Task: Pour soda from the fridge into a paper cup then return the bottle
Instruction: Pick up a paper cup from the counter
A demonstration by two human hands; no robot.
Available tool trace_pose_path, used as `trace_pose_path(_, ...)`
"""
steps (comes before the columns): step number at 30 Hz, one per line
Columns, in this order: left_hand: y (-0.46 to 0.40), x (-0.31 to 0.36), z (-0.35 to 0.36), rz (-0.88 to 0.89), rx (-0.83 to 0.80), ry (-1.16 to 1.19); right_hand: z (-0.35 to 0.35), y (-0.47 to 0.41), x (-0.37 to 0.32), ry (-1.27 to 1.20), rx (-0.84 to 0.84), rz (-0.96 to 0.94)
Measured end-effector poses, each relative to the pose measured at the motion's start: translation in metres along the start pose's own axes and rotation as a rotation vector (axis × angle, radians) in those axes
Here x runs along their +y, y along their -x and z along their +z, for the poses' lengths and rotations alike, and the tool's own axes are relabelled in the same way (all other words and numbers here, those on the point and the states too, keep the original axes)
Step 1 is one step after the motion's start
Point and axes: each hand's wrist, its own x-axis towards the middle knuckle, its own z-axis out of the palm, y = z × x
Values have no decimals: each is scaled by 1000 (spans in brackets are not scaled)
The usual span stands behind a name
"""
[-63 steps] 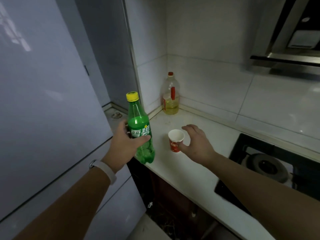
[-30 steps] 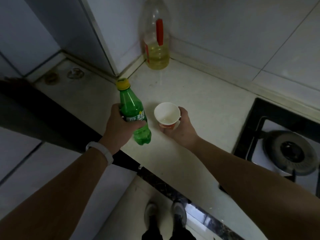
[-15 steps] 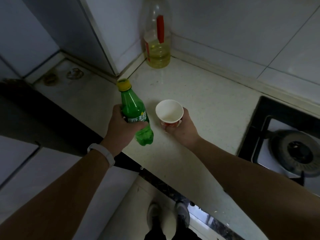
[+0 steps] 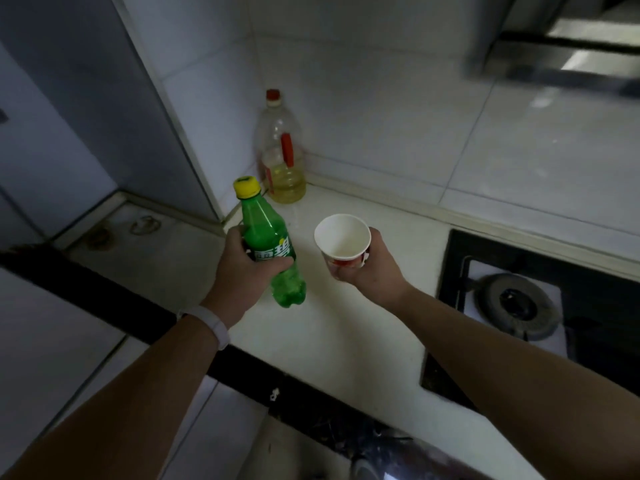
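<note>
The left hand (image 4: 247, 268) gripped the capped soda bottle (image 4: 268, 244) upright — the right hand (image 4: 372, 268) held the paper cup (image 4: 343, 244) — above the bench (image 4: 346, 334).

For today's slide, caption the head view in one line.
Left hand grips capped green soda bottle; right hand holds empty paper cup.

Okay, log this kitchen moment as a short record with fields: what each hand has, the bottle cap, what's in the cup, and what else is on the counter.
left hand: grips the green soda bottle around its label, upright, slightly tilted
bottle cap: yellow, on the bottle
right hand: holds the paper cup from the side and below
cup contents: looks empty, white inside
counter: white; oil bottle with red cap in the corner
stove burner: to the right
pour: not yet begun
</note>
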Motion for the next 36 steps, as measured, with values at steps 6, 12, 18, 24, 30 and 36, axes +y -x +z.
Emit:
trace_pose_path(6,11,36,5,107,-143,52,-33,36,-45,10,81,15)
trace_pose_path(12,25,68,25,184,-305,78,-61,85,-73,39,222,13)
trace_pose_path(18,46,95,66,264,-483,128,-101,136,-87,56,359,42)
trace_pose_path(24,82,119,123,316,-642,167,-151,192,-82,90,474,139)
trace_pose_path(30,138,143,188,318,-758,207,-213,262,-72,77,617,177)
trace_pose_path(36,221,181,264,353,-883,220,-289,352,-67,78,733,229)
